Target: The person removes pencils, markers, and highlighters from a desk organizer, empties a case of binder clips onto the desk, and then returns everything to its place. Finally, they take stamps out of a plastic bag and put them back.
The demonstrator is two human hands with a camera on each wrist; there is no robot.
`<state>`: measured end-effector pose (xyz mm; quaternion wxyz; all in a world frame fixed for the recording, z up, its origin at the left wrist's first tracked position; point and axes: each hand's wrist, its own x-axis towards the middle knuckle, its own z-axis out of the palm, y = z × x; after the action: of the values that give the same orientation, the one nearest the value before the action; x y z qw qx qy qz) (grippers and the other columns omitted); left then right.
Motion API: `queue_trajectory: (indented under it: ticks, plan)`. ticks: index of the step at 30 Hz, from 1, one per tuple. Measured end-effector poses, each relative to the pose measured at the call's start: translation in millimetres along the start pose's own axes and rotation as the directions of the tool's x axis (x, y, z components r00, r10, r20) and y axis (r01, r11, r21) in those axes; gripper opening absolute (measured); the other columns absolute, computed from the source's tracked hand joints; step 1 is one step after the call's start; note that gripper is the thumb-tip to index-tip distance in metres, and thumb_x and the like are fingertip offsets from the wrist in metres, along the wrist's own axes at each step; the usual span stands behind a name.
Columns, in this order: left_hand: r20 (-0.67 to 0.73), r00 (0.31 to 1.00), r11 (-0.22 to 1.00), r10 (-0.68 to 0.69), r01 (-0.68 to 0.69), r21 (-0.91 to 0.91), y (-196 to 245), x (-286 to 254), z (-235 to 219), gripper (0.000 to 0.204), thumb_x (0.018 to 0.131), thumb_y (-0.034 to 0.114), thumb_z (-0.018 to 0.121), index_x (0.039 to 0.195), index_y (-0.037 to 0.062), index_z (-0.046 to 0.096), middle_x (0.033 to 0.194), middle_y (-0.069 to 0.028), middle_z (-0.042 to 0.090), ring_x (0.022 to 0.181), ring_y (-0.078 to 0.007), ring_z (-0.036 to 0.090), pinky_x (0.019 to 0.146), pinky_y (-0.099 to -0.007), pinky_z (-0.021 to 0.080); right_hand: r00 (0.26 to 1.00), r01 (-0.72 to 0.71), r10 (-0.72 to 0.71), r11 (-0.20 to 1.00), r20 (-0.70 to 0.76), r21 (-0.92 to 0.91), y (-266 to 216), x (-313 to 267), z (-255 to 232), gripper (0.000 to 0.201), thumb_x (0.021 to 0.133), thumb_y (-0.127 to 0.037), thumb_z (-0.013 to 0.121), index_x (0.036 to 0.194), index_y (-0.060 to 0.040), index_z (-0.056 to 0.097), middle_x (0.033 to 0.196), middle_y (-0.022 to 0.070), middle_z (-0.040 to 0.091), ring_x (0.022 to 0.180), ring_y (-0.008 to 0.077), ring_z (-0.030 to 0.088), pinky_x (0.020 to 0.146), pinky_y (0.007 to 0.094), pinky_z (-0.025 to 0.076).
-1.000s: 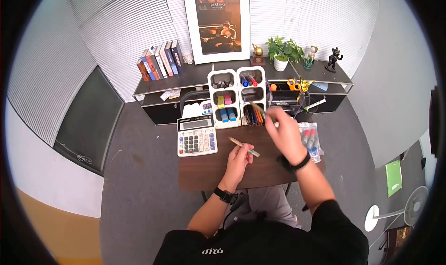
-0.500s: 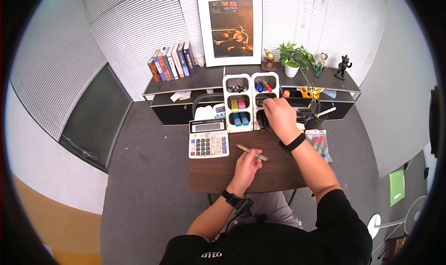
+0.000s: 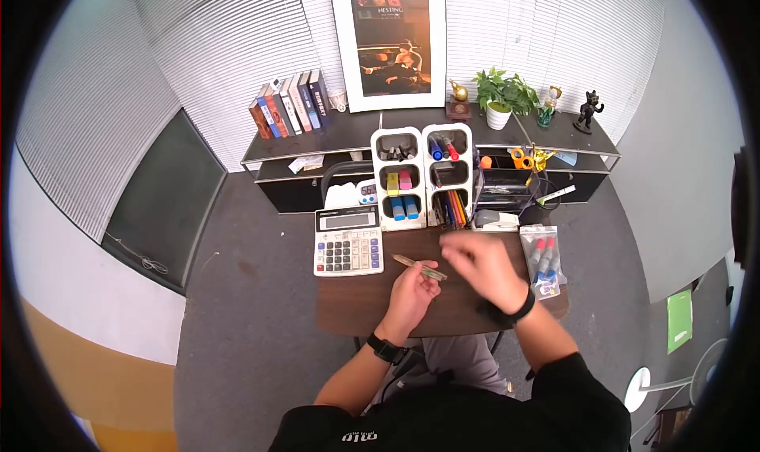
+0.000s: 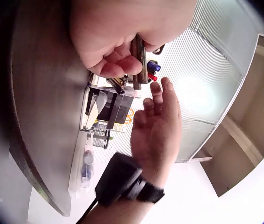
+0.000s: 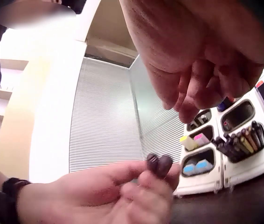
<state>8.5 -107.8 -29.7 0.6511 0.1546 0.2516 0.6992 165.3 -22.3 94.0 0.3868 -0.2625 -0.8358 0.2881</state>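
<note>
My left hand [image 3: 410, 300] grips two slim brownish pens [image 3: 419, 268] over the wooden desk [image 3: 364, 305]; their dark rounded ends show in the right wrist view. To its right hovers my right hand [image 3: 484, 268], blurred, its fingers loosely bent and nothing between them. Beyond both hands stands a white two-column desk organizer [image 3: 400, 225]. Its front right compartment holds several dark and coloured pens [image 3: 455, 210]. Blue-and-red markers [image 3: 443, 149] lean in the back right one. Yellow and pink highlighters [image 3: 393, 183] and blue ones [image 3: 404, 208] fill the left column.
A large calculator [image 3: 348, 244] lies left of the hands. On the right are a clear bag of markers [image 3: 543, 263], a white-and-grey stapler-like thing [image 3: 496, 219] and a black mesh cup [image 3: 537, 207]. Behind runs a low black shelf [image 3: 356, 131].
My right hand carried a slim pen to the organizer's right column, reached into the middle there, and has come back empty towards my left hand. The left hand still holds its pens.
</note>
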Motion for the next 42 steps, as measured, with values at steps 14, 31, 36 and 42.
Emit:
queue_trajectory:
  ticks: [14,31,36,42]
  plan:
    - [0.046,0.997,0.998,-0.064,0.065,-0.02,-1,-4,3,0.034,0.109,0.031,0.048,0.107,0.0035,0.067,0.079,-0.0021,0.06,0.074,-0.0144,0.052,0.071,-0.0315,0.041,0.998,-0.055,0.053,0.997,0.024,0.062,-15,-31,-15,0.018,0.091,-0.004,0.075,0.109,-0.0023,0.077,0.101,0.0164,0.077,0.091,0.0328,0.075,0.081,0.0396,0.059]
    - [-0.061,0.994,0.991,-0.088,0.081,-0.111,6,-2,8,0.04,0.11,0.039,0.054,0.081,0.0129,0.061,0.07,-0.0024,0.053,0.067,-0.0161,0.046,0.066,-0.0314,0.037,0.982,0.018,-0.082,0.936,-0.169,-0.351,27,71,7,0.024,0.095,-0.009,0.069,0.117,-0.0005,0.072,0.094,0.0214,0.073,0.083,0.0394,0.071,0.074,0.0456,0.058]
    - [0.006,0.997,0.992,-0.079,0.08,-0.095,1,-1,5,0.037,0.114,0.035,0.047,0.096,0.0072,0.066,0.074,-0.0011,0.056,0.069,-0.0128,0.048,0.067,-0.0315,0.038,0.999,0.008,-0.012,0.993,-0.034,-0.115,-13,0,-2,0.025,0.094,-0.012,0.073,0.116,-0.0003,0.074,0.096,0.0188,0.075,0.081,0.0294,0.074,0.073,0.0372,0.058]
    - [-0.001,0.999,0.998,-0.037,0.037,0.043,-8,0,6,0.045,0.115,0.038,0.043,0.102,0.0029,0.068,0.078,-0.0021,0.057,0.072,-0.0135,0.05,0.071,-0.0324,0.042,0.989,-0.143,0.143,0.99,0.029,0.01,-16,-59,21,0.025,0.091,-0.007,0.076,0.115,-0.0024,0.076,0.097,0.0155,0.076,0.083,0.0285,0.074,0.075,0.0365,0.059]
